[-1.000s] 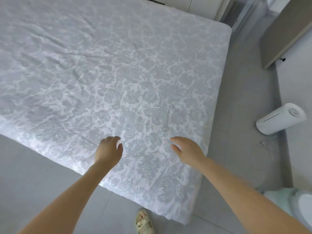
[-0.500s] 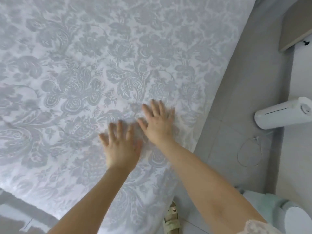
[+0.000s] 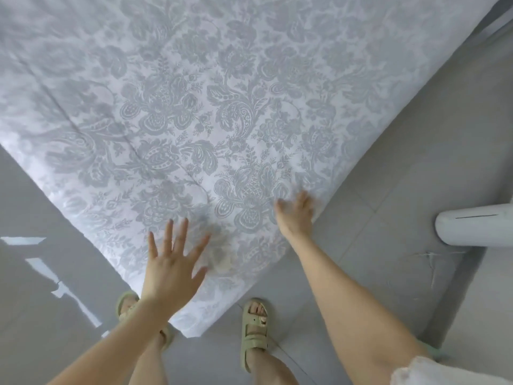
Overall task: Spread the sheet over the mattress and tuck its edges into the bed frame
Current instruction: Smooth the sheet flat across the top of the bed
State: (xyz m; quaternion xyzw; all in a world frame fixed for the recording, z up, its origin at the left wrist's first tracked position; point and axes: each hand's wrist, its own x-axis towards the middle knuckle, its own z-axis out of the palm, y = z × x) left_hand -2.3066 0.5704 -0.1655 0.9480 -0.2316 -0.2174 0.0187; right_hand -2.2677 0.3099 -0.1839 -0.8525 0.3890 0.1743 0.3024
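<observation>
A person is standing at the lower middle of the frame, leaning over a white sheet (image 3: 249, 107) with a grey floral print. The sheet is lying spread across the upper left and centre of the picture, hiding the mattress beneath it. Its near corner is hanging down toward the grey tiled floor (image 3: 388, 190), ending between the person's feet in pale green sandals (image 3: 254, 329). The left hand (image 3: 172, 270) is reaching over that corner with its fingers straight and fanned wide, gripping nothing. A soft shadow is falling on the cloth beside it, and whether the palm is touching the sheet cannot be told. The right hand (image 3: 297, 215), blurred, is resting on the sheet just inside its right edge, fingers stretched out and holding nothing. The two hands are working well apart. A white cylindrical appliance (image 3: 474, 229) is showing at the right edge of the frame, with a thin cord (image 3: 430, 262) trailing on the floor below it.
</observation>
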